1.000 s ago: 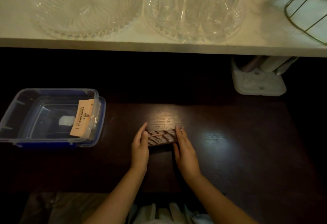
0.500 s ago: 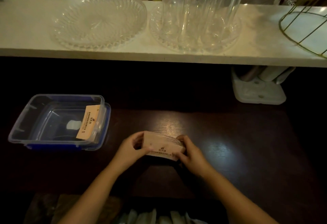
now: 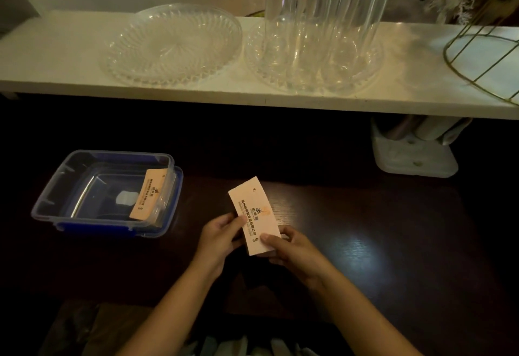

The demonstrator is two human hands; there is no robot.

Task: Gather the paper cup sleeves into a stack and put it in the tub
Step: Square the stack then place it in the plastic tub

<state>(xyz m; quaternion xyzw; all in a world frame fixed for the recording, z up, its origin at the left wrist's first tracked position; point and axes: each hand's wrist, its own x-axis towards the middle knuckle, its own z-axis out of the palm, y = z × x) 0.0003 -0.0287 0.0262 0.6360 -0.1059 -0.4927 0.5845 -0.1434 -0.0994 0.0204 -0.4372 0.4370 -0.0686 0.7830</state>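
Observation:
A stack of pale orange paper cup sleeves (image 3: 254,212) with dark print is held flat side up above the dark table. My left hand (image 3: 219,239) grips its left edge. My right hand (image 3: 292,249) pinches its near right corner. The stack's long side points away from me. A clear plastic tub (image 3: 70,184) with blue clips sits to the left. Another batch of sleeves (image 3: 148,197) leans against the tub's right wall inside.
A white shelf (image 3: 56,55) runs across the back with a clear glass plate (image 3: 174,43), tall glasses (image 3: 317,26) on a second plate, and a gold wire basket (image 3: 488,55). A white holder (image 3: 412,153) stands under the shelf at right.
The stack stood on edge on the table, squeezed between both hands. It has been lifted, laid flat side up, and turned so its long side points away from me.

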